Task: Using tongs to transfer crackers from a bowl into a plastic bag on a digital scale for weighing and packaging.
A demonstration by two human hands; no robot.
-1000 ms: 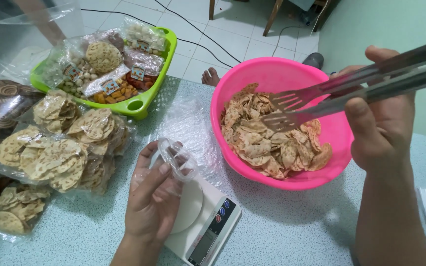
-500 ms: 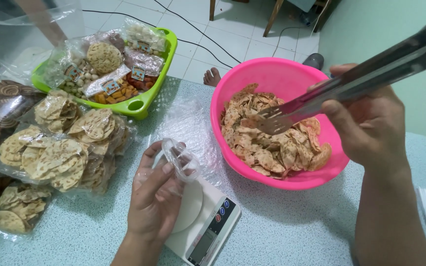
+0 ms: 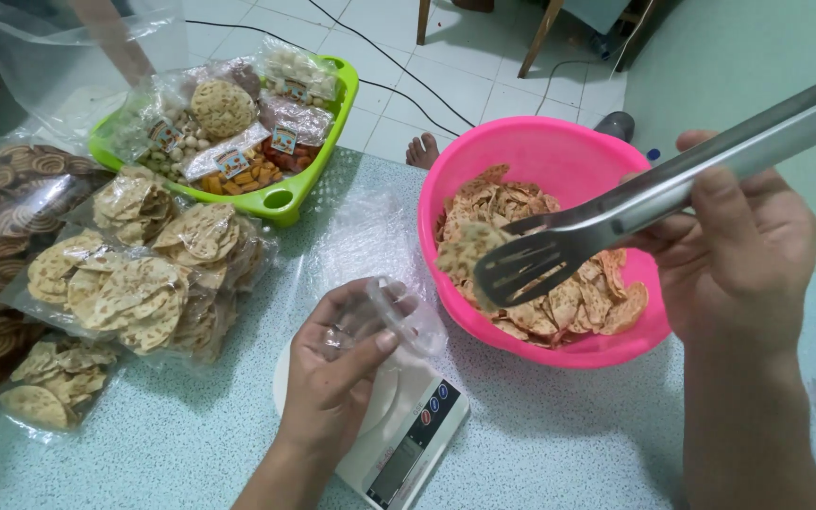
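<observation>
Done: several packed bags (image 3: 134,293) of crackers already lie on my left, beside the green tray (image 3: 280,198).
Left to do: I judge the small clear bag (image 3: 399,316) is still empty; plenty of crackers remain in the pink bowl (image 3: 531,151).
Right hand (image 3: 743,250): closed round the metal tongs (image 3: 606,212), which pinch one cracker (image 3: 465,247) over the bowl's near rim.
Left hand (image 3: 342,368): fingers curled on the clear bag, holding its mouth open above the white scale (image 3: 408,434).
</observation>
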